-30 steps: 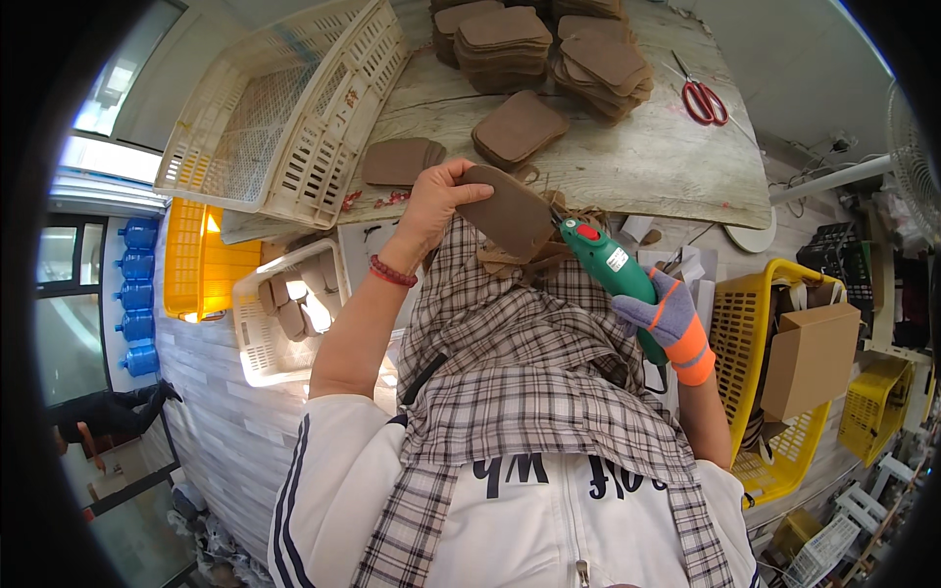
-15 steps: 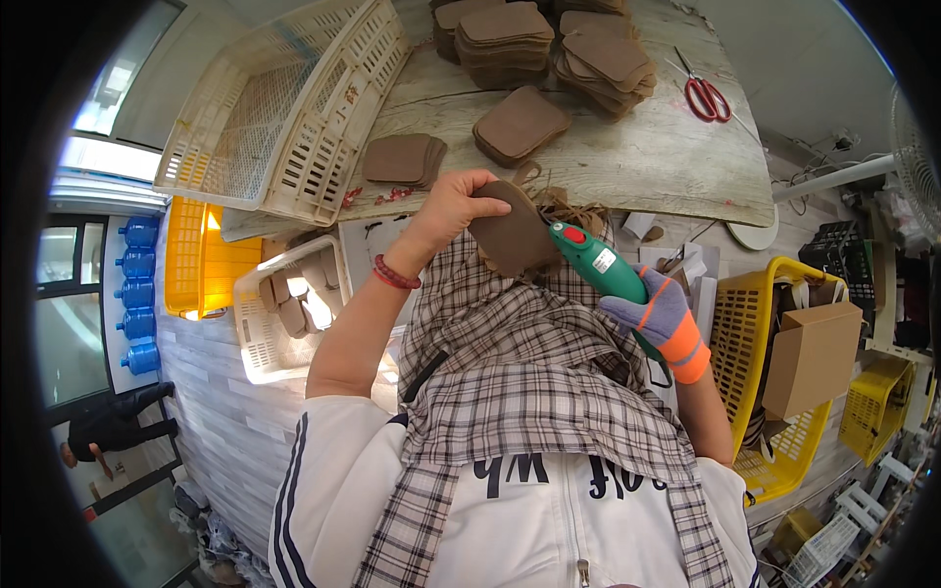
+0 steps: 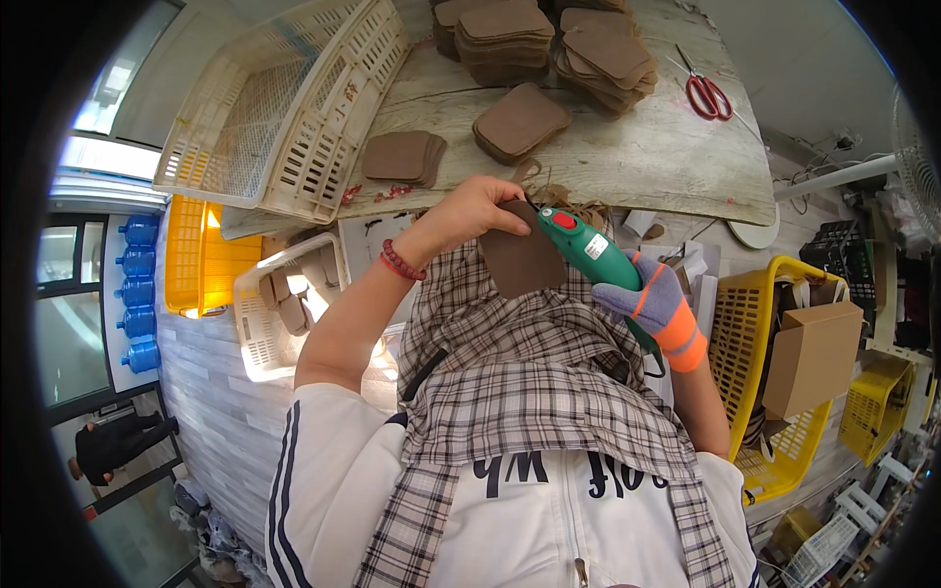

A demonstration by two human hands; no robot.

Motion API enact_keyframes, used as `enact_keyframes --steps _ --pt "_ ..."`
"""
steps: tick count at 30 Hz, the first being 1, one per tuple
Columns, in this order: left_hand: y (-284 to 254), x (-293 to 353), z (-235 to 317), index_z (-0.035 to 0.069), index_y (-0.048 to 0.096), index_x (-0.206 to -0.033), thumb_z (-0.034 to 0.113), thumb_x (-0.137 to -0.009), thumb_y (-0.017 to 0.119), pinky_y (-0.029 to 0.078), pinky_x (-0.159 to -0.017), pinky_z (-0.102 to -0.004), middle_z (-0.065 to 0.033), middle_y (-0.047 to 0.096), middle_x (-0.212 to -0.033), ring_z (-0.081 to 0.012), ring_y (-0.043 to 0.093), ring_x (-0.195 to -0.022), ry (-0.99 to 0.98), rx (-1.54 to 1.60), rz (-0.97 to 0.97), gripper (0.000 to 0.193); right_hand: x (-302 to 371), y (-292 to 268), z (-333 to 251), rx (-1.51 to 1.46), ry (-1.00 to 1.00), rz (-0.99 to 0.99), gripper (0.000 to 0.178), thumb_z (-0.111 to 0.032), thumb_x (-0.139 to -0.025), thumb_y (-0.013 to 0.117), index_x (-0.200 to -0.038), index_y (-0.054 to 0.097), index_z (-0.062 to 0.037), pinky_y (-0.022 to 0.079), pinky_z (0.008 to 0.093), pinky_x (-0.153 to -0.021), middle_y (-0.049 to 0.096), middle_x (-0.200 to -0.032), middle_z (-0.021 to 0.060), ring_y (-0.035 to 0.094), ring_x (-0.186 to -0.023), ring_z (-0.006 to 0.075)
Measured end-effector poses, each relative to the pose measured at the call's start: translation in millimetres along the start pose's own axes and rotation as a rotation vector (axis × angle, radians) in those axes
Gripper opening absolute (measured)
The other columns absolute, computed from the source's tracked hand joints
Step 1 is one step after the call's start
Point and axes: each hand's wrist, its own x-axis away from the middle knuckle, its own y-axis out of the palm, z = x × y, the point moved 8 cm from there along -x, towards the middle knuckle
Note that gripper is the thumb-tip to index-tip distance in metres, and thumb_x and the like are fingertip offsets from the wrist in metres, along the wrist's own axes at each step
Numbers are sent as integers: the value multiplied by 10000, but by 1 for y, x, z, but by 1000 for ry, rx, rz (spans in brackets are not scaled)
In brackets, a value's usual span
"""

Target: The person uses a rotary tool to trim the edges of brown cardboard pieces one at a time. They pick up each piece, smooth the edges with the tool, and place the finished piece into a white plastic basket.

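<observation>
My bare left hand [image 3: 475, 210], with a red bead bracelet at the wrist, pinches the upper edge of a brown flat piece [image 3: 524, 263] with rounded corners over my lap. In my right hand [image 3: 659, 302], which wears a purple and orange glove, is a green handheld electric cutter [image 3: 596, 257] with a red switch. Its tip meets the upper right edge of the piece; the exact contact is too small to tell. Thin brown offcut strips [image 3: 585, 210] hang at the table edge just beyond the tip.
On the worn table [image 3: 676, 162] ahead lie stacks of brown pieces [image 3: 505, 44], a smaller stack [image 3: 404, 159] and red-handled scissors [image 3: 708, 98]. A white plastic crate [image 3: 314, 147] stands at left. A yellow basket [image 3: 730, 333] holds a cardboard box [image 3: 814, 358] at right. Another person [image 3: 113, 446] stands far left.
The brown piece has turned and shifted slightly right and nearer to me. My left hand moved right with it; the cutter's tip moved a little left and farther away.
</observation>
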Motion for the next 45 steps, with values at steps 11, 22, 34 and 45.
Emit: enact_keyframes --steps 11,22,34,45 --pt "-63 19 -41 -5 565 -978 -20 -797 655 520 -784 -298 -91 634 -935 -162 616 -844 216 652 559 202 -11 -24 30 -85 26 249 395 -214 -761 764 -1031 581 10 434 198 -516 606 -708 12 531 -588 47" --pt "-98 39 -43 13 519 -1042 -37 -824 616 515 -831 -313 -102 619 -1014 -187 606 -914 358 800 663 244 -6 -13 19 -99 -26 237 431 -186 -762 760 -1071 559 36 448 211 -458 608 -708 27 553 -558 60" --pt "-86 34 -24 19 494 -1065 -44 -836 600 518 -827 -293 -115 618 -1020 -182 611 -928 466 789 578 260 -11 12 -8 -56 -33 158 431 -222 -758 767 -1060 563 9 419 198 -484 584 -686 3 509 -534 45" --pt "-65 17 -27 24 503 -1054 -29 -839 605 515 -788 -272 -96 621 -1004 -161 610 -883 470 792 594 244 -9 4 -10 -45 -72 219 459 -234 -747 776 -1056 551 20 433 195 -483 592 -689 12 522 -540 46"
